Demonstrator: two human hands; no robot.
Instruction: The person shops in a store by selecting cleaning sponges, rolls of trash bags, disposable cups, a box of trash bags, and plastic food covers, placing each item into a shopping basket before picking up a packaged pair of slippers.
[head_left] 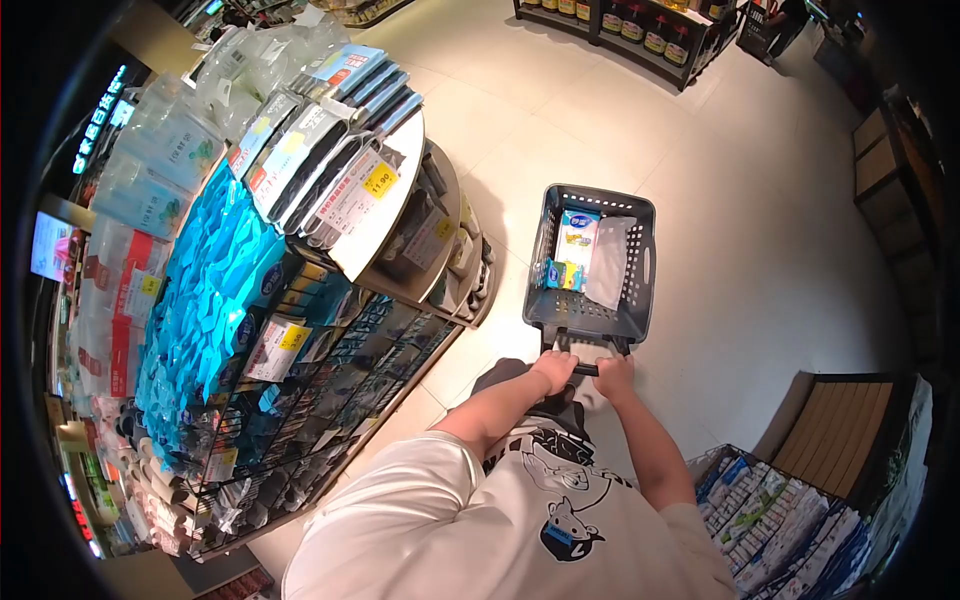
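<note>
We grip handle [584, 370] with left hand [557, 372] and right hand [614, 377], both wrapped round it. Basket [600, 322] just ahead of grip, long axis running away from us; white pack [578, 238] inside lies lengthwise.

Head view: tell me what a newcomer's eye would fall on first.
Probably the dark basket, right of centre against the pale floor, with the left hand and right hand on its handle. Next, the mass of bright blue packets on the display at left.
</note>
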